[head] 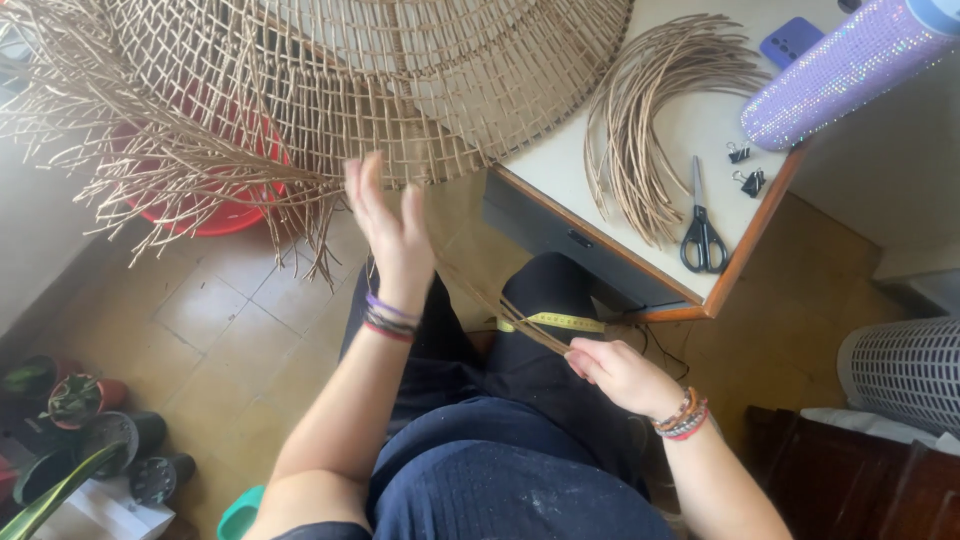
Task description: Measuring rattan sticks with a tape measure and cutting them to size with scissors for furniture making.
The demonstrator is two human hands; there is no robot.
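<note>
Left hand (392,225) raised, right hand (620,375) clenched

woven cane frame (330,90): large, tan, open lattice, loose frayed ends hanging, overhanging table edge | cane strand (520,320): thin, tan, slanted across lap

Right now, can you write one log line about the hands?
left hand: open, raised by woven basket | right hand: pinching cane strips | scissors: on table

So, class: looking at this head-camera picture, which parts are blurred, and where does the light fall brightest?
In the head view, the raised left hand is smeared by motion; the right hand gripping thin tan cane strips is sharper; daylight falls brightest on the cream tabletop.
</note>
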